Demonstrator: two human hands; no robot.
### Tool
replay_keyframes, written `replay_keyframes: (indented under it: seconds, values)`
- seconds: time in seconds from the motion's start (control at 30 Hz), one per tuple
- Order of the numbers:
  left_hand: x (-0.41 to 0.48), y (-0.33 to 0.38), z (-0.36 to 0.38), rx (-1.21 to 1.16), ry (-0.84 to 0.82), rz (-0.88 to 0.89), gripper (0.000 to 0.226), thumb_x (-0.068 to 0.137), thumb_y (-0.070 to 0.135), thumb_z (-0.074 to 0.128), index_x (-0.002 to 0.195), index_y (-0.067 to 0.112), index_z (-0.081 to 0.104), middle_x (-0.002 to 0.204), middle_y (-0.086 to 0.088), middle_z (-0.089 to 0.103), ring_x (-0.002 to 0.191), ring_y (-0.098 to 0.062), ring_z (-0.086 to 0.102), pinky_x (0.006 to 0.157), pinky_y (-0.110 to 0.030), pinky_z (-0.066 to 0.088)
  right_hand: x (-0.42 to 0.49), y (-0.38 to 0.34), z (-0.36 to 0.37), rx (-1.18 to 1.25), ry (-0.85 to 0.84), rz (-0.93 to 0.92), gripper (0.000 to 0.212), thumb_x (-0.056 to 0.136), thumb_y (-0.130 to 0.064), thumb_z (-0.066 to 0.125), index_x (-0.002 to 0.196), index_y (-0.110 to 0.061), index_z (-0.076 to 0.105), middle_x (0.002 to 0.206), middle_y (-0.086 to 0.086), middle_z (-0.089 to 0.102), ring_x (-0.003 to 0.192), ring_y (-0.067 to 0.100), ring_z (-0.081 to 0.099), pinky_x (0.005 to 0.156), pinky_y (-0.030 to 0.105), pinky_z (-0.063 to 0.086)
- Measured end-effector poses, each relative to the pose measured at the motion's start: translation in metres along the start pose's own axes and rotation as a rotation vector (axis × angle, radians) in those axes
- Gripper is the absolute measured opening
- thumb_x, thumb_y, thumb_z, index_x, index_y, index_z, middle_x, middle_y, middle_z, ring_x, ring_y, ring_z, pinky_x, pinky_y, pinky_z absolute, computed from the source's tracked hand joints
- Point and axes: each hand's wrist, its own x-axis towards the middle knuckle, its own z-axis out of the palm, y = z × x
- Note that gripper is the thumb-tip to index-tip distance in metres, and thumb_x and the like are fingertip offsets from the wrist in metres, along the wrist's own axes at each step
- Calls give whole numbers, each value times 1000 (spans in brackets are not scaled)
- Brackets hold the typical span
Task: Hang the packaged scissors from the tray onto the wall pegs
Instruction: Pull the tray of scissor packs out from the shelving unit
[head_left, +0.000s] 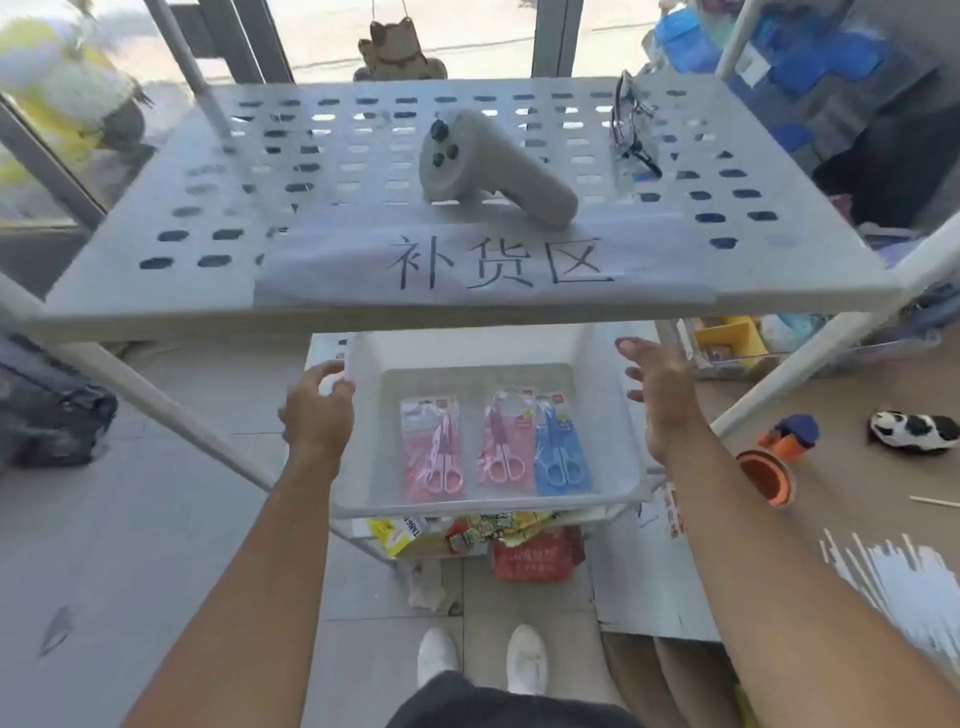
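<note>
- Reaching down from the bottom of the view, both bare forearms stretched toward a white tray (613, 415) that sat on the lower level of a white rack, under its perforated top shelf (156, 218).
- The left hand (319, 410) was at the tray's left rim near the far left corner, its fingers (332, 371) curled against the rim; whether they actually gripped it could not be told.
- The right hand (660, 395) hovered just beside the tray's right rim, palm turned inward, fingers (636, 348) spread and released, grasping nothing.
- Three packs of scissors lay flat on the tray's floor, toward its near edge: a pink pack (431, 449) on the left, a second pink pack (506, 441) in the middle, and a blue pack (561, 447) on the right, the last two touching side by side.
- On the top shelf, a grey handheld controller (493, 166) rested near the middle, with a pair of glasses (631, 124) toward the far right corner.
- A paper sign (488, 260) with handwritten characters lay along the top shelf's near edge.
- Colourful snack packets (498, 535) showed below the tray's near edge.
- On the floor to the right lay a black-and-white toy (914, 428) and an orange toy (769, 475).
- Two white shoes (483, 657) stood at the bottom centre.
</note>
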Motion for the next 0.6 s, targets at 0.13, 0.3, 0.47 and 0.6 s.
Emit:
replay_keyframes:
  seconds: [0.13,0.3,0.47,0.6]
  values:
    - [7,2,2,-22,-55,-67,39,97,16,52,135,18,57,128,-12,62,105,-29,60,91,-38,50,13,10,8,-32,50,77,21,94,-25,59,114,-24,66,110,-5,65,98,12,56,81,31,46]
    - [17,4,-8,-36,-74,-131,43,82,11,58,121,23,69,98,-15,70,75,-27,60,69,-34,49,29,23,8,-18,45,214,32,88,-27,61,120,-29,65,125,9,67,113,29,61,99,45,51]
    - [22,10,-17,-147,-175,-257,44,85,-2,51,115,26,67,83,-7,64,62,-22,54,57,-29,46,33,18,-5,0,-53,324,37,99,-6,48,131,-19,61,97,8,69,76,20,58,61,30,49]
    - [25,13,-25,-122,-256,-244,55,87,-10,44,123,26,63,88,-5,66,66,-22,58,57,-31,47,27,16,-11,-25,-138,353,47,98,2,44,138,-19,57,99,9,67,74,20,58,56,29,50]
